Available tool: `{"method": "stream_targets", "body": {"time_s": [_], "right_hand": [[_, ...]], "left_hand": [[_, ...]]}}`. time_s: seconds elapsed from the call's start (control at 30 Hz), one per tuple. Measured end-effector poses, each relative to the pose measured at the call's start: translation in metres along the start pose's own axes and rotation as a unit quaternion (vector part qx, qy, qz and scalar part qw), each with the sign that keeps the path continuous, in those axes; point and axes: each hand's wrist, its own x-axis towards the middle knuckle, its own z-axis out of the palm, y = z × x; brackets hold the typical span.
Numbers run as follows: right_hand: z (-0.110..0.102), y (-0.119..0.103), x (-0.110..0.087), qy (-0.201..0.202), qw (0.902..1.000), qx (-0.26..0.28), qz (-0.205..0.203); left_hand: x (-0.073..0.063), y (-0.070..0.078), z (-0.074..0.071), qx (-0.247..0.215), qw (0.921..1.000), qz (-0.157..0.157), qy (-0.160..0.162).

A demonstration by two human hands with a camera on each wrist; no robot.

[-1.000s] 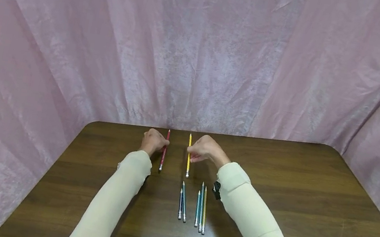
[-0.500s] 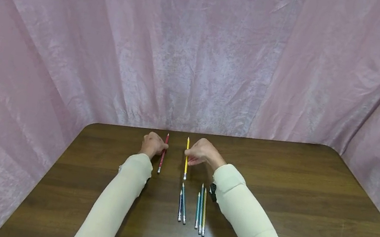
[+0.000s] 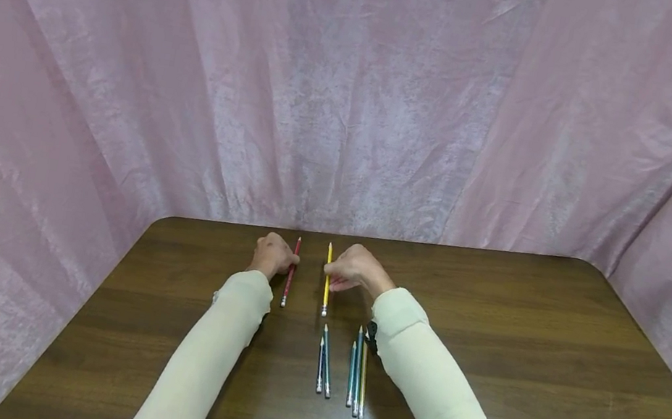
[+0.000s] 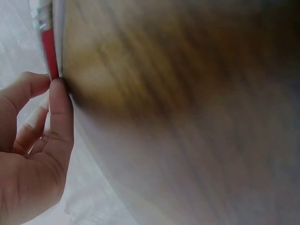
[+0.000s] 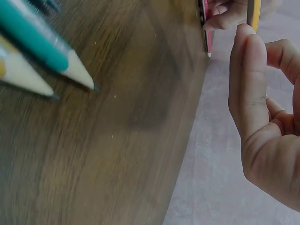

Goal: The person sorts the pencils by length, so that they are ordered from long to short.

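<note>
Now, left hand: my left hand pinches the red pencil between thumb and finger, the grip showing plainly in the left wrist view.
Red pencil: along the inner side of my left hand, point away from me, eraser end towards me; I cannot tell whether it touches the wood.
Right hand: my right hand pinches the yellow pencil between thumb and fingertips, well within reach of my left.
Yellow pencil: at the inner side of my right hand, point away from me, roughly side by side with the red one, a gap between them.
Blue pair: two blue pencils lie on my side of both hands, nearer the right; their points sit close, their eraser ends spread apart.
Trio: two teal pencils and a gold pencil lie close together beside my right cuff, erasers towards me.
Sleeves: pale sleeves cover both my arms.
Beyond my hands: the wooden table ends at a pink curtain.
</note>
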Motion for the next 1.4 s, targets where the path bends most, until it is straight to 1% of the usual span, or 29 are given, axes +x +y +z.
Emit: {"method": "stream_targets", "body": {"time_s": [0.1,0.37,0.47,0.7,0.9,1.03,1.2,1.4], "right_hand": [[0.004,0.001,0.004,0.0,1.0,0.002,0.002],[0.015,0.002,0.015,0.003,0.9999,-0.009,0.008],[0.018,0.002,0.016,0.0,0.9999,-0.014,0.009],[0.02,-0.002,0.019,-0.002,0.9997,-0.016,0.016],[0.022,-0.001,0.025,-0.001,0.9994,-0.024,0.023],[0.025,0.001,0.028,0.007,0.9993,-0.03,0.022],[0.028,0.003,0.031,0.015,0.999,-0.03,0.028],[0.033,0.004,0.038,0.031,0.9962,-0.068,0.044]], "left_hand": [[-0.002,0.0,-0.001,-0.001,1.0,0.001,0.007],[-0.001,-0.004,0.002,-0.019,0.9997,0.008,0.015],[0.0,-0.005,0.003,-0.026,0.9995,0.011,0.012],[-0.001,-0.004,0.002,-0.042,0.9991,0.001,0.002],[0.0,-0.004,0.0,-0.061,0.9981,-0.006,-0.005],[0.001,-0.004,0.0,-0.053,0.9985,-0.007,-0.005],[-0.001,-0.004,-0.001,-0.045,0.9989,0.001,-0.01],[-0.001,-0.004,-0.001,-0.044,0.9989,0.005,-0.013]]}}
